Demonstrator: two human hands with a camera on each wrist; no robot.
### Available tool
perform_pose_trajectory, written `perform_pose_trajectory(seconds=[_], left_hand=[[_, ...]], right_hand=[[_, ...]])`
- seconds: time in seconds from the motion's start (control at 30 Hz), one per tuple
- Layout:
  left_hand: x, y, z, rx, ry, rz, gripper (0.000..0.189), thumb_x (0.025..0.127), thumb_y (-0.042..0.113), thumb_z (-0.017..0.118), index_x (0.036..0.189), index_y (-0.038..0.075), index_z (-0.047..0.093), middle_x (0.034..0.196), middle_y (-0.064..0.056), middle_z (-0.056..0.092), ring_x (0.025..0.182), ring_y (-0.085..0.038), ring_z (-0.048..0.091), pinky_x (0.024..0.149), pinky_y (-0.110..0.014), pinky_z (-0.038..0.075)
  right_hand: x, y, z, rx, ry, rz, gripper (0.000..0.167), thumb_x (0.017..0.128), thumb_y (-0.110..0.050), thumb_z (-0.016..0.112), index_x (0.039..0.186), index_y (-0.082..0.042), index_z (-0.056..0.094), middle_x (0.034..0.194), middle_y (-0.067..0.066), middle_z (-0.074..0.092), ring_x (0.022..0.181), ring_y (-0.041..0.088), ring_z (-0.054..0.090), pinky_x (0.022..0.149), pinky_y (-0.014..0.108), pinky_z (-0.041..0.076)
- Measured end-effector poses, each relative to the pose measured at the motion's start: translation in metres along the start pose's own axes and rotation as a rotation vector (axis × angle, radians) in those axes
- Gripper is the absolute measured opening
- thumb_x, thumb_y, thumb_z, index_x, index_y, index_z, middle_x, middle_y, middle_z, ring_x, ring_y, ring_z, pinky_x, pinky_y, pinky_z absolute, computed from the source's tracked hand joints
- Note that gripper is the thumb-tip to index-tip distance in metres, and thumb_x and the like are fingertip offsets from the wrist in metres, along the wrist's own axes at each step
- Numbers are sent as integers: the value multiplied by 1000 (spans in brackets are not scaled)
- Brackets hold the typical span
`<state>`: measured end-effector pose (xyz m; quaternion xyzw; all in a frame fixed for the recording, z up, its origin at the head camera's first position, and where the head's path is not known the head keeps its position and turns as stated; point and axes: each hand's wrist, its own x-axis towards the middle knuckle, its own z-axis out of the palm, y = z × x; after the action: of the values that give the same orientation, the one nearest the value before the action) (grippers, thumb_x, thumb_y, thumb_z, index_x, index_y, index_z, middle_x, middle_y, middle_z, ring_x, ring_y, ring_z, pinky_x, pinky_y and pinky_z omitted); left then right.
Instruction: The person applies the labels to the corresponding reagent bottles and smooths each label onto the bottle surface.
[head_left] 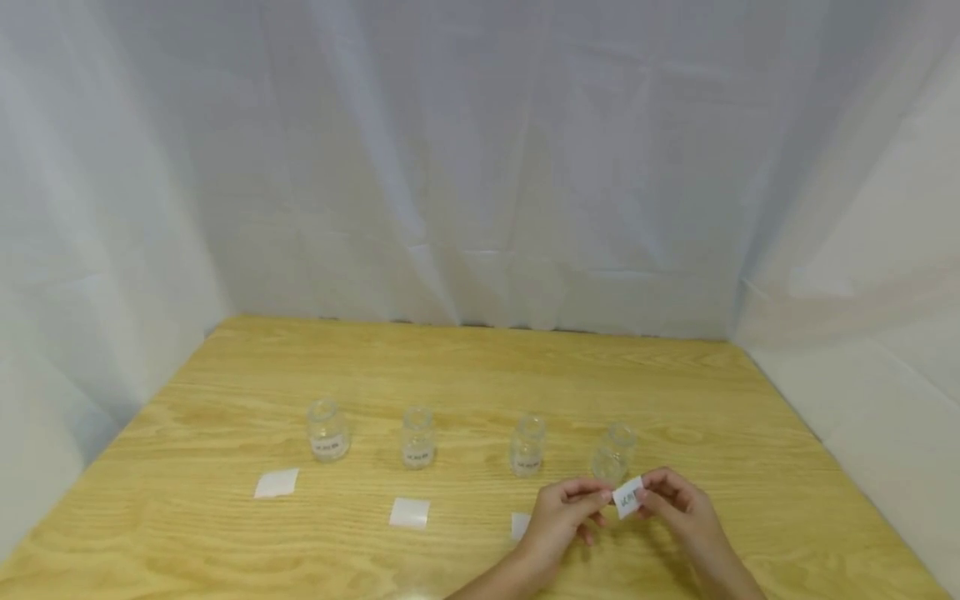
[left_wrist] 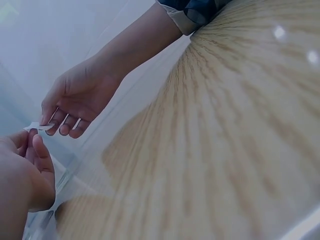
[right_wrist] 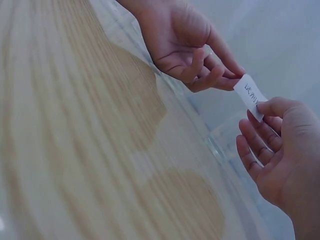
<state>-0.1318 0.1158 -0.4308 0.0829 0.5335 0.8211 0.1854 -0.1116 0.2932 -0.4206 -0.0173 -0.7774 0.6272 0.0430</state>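
Note:
A small white label (head_left: 627, 497) with handwritten dark characters is stretched between my two hands in front of the rightmost glass jar (head_left: 613, 450). My left hand (head_left: 557, 523) pinches its left edge between thumb and forefinger. The right edge is pinched by my right hand (head_left: 688, 515), with the thumb over part of the writing. In the right wrist view the label (right_wrist: 246, 92) tilts between both sets of fingertips, held above the table. The left wrist view shows it nearly edge-on. My hands overlap the bottom of the rightmost jar in the head view.
Three more glass jars, the left one (head_left: 328, 437), the second (head_left: 417, 442) and the third (head_left: 528, 450), stand open in a row, each bearing a written label. White paper pieces (head_left: 276, 482) lie before them on the wooden table (head_left: 225, 550). White sheeting (head_left: 480, 167) surrounds the table.

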Motion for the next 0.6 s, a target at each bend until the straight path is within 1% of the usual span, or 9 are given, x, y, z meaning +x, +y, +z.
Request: perform_pose_trajectory(seconds=[0.13,0.3,0.47,0.53,0.6], left_hand=[[-1,1,-1,14,-12,-6,22,87,11,62,102,-5,62,89,-3,65,66,-9,55,48,-13,39],[-2,3,-2,27,-35,-23,22,88,12,61,102,-5,61,86,-3,64,65,-8,54,49,-14,40],[-1,1,-1,37,-60,-24,20,88,11,60,100,-6,61,83,-2,63,64,-8,53,50,-15,40],[0,0,-1,37,-72,-28,20,88,10,60,99,-6,61,83,-3,63,64,-9,52,51,-15,40],[1,-1,-1,37,-84,-33,19,89,10,59,99,-7,60,84,-3,63,65,-9,52,51,-15,40]], right_hand=[[0,0,0,-11,7,7,16,89,-4,58,97,9,54,84,9,59,72,18,57,66,29,52],[1,1,-1,-6,4,10,17,88,-4,59,98,10,55,83,9,60,71,17,58,66,29,52],[1,2,0,-21,5,27,19,88,-5,60,99,8,55,85,11,59,73,17,58,67,29,52],[1,2,1,-30,0,27,20,87,-6,61,101,8,54,86,11,59,74,17,58,67,28,52],[1,2,1,-33,-14,1,21,87,-5,61,103,8,53,86,11,60,74,17,58,67,29,53]])
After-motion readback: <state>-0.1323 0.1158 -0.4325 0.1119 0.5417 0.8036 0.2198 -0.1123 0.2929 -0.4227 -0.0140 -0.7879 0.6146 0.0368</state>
